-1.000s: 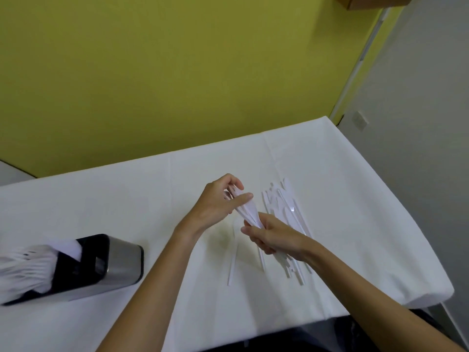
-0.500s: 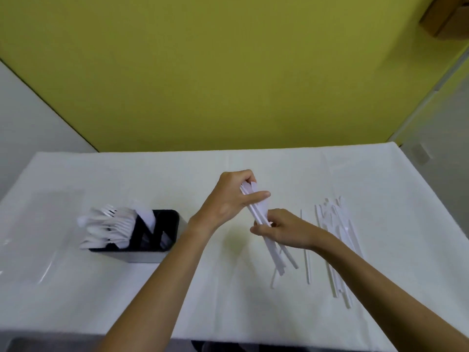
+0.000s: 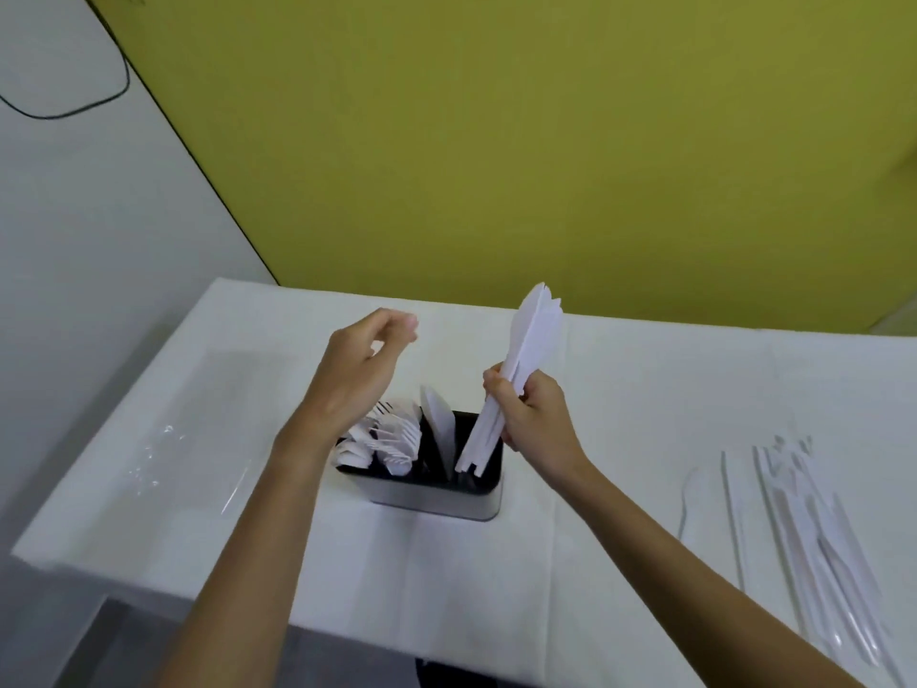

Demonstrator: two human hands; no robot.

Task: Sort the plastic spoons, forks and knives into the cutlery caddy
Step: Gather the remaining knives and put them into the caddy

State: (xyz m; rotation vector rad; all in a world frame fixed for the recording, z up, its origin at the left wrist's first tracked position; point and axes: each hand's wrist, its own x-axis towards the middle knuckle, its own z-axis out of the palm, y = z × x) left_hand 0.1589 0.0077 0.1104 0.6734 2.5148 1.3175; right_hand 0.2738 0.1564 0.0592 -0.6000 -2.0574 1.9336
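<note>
Both hands are raised over a white-covered surface (image 3: 620, 389). Right hand (image 3: 538, 419) grips a bundle of white plastic knives (image 3: 533, 335), blades pointing up; the handle ends reach the opening of the cutlery caddy (image 3: 436, 499) directly below it. Left hand (image 3: 355, 377) hangs above the caddy's far end, fingers loosely curled, holding nothing. Forks (image 3: 394, 434) stand in the caddy beneath the left hand, and more blades (image 3: 439, 419) stand between the hands. Loose cutlery (image 3: 804, 533) lies well to the right of the right hand. A clear plastic bag (image 3: 193, 439) lies left of the left hand.

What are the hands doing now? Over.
Right hand grips white plastic knife bundle, lower ends at black metal-sided caddy. Left hand open, empty. Nothing blocking.
</note>
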